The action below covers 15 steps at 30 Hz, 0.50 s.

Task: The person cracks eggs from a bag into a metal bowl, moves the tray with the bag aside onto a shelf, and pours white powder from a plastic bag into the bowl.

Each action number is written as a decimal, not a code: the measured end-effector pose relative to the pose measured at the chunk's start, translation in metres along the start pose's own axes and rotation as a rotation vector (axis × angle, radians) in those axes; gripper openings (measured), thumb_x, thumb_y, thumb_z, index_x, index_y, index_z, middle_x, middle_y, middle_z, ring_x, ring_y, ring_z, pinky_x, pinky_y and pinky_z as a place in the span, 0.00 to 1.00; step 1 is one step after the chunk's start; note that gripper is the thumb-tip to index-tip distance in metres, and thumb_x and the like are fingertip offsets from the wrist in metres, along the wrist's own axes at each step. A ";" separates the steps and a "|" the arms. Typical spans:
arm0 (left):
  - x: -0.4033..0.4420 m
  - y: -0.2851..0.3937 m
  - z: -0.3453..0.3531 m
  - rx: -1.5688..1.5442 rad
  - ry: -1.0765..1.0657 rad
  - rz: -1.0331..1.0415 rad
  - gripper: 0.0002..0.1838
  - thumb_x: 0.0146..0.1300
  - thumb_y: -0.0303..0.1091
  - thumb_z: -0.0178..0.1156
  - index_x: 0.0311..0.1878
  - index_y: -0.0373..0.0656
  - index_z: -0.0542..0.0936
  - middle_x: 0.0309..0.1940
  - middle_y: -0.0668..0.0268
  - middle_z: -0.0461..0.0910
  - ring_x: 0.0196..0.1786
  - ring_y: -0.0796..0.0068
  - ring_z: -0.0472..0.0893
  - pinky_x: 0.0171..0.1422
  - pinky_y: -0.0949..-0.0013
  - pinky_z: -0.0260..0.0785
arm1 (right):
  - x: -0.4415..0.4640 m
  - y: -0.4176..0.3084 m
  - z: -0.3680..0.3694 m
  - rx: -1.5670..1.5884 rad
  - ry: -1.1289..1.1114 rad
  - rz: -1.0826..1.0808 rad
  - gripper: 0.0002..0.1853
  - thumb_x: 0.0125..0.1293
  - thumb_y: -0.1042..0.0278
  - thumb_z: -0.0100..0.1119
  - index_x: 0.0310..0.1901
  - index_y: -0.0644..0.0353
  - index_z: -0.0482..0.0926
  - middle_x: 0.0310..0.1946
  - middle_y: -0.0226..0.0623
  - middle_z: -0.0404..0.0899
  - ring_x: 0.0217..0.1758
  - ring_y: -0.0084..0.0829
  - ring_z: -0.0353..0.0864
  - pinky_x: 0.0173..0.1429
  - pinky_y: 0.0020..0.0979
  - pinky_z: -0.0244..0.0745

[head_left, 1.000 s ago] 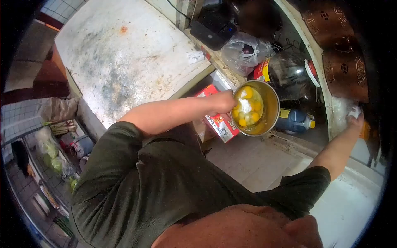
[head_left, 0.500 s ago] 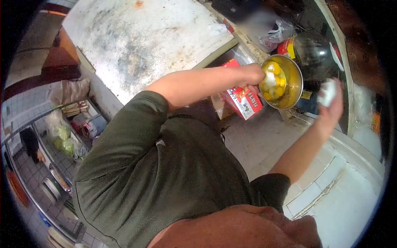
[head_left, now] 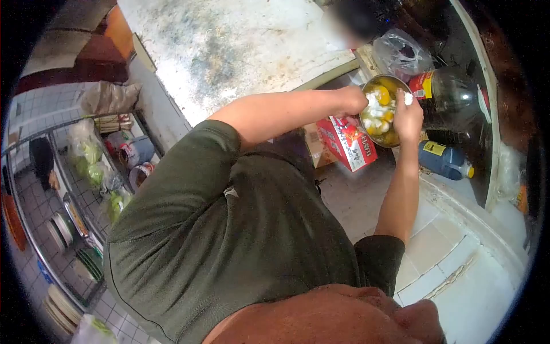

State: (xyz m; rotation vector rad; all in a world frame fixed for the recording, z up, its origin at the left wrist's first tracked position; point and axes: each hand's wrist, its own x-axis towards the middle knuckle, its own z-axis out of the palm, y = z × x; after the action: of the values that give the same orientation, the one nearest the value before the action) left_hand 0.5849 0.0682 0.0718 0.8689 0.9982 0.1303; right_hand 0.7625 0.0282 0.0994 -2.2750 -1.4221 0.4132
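Observation:
A round metal bowl (head_left: 393, 141) holds several raw eggs with yellow yolks (head_left: 384, 96) and clumps of what looks like white powder (head_left: 372, 109). My left hand (head_left: 350, 103) grips the bowl's near rim, fingers closed on it. Over the opposite rim is my right hand (head_left: 408, 117), its fingers curled in; some of the white powder (head_left: 408, 98) shows at the fingertips. Just below my left hand sits a red box (head_left: 350, 146) with white lettering, partly covered by my wrist and the bowl.
Past the bowl lie a large clear jug (head_left: 452, 94) with a red and yellow label and a dark blue bottle (head_left: 442, 159). A plastic bag (head_left: 401, 51) is nearby. A stained white tabletop (head_left: 229, 51) spans the upper part. Shelving with plates (head_left: 62, 232) stands at left.
My right hand has come from beyond the bowl to its rim. The white mass in it has shrunk, and more white lies on the eggs. My left hand still holds the bowl.

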 end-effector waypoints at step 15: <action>0.005 -0.002 -0.018 0.224 0.052 0.066 0.08 0.60 0.25 0.55 0.35 0.28 0.80 0.32 0.49 0.80 0.33 0.60 0.82 0.34 0.60 0.79 | 0.005 -0.018 0.019 -0.064 -0.079 -0.146 0.30 0.71 0.45 0.44 0.53 0.69 0.76 0.48 0.64 0.77 0.54 0.57 0.77 0.59 0.46 0.70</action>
State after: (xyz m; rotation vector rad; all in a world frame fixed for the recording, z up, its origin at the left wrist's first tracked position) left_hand 0.5729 0.0796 0.0630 1.1087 1.0459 0.0986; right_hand 0.7417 0.0429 0.0924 -2.2081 -1.6511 0.4205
